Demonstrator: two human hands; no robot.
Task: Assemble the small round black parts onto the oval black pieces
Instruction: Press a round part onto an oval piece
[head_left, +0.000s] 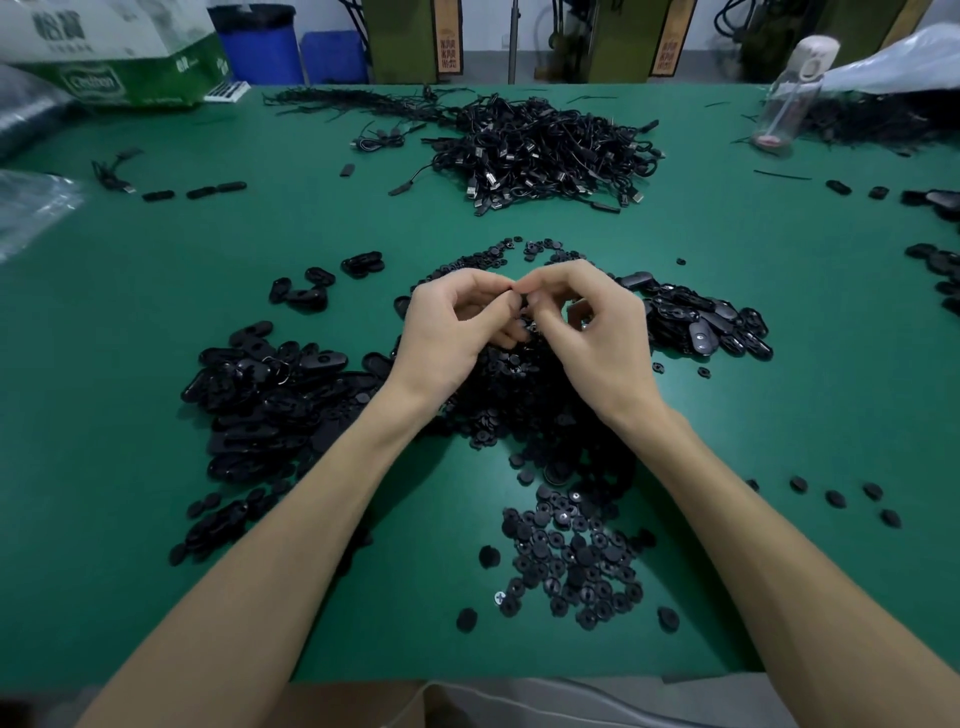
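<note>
two hands meet over the heap of small round black parts (519, 400), left hand (449, 325) and right hand (602, 332) both curled, pinching a half-hidden black piece (523, 312) between them, oval black pieces (260, 395) heaped left of that heap.

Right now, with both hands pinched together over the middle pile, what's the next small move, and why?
Probably squeeze gently to seat the small black piece that the left hand and right hand pinch between them. It is mostly hidden, so whether it has seated cannot be told. Both hands hover over the heap of round parts.
</note>
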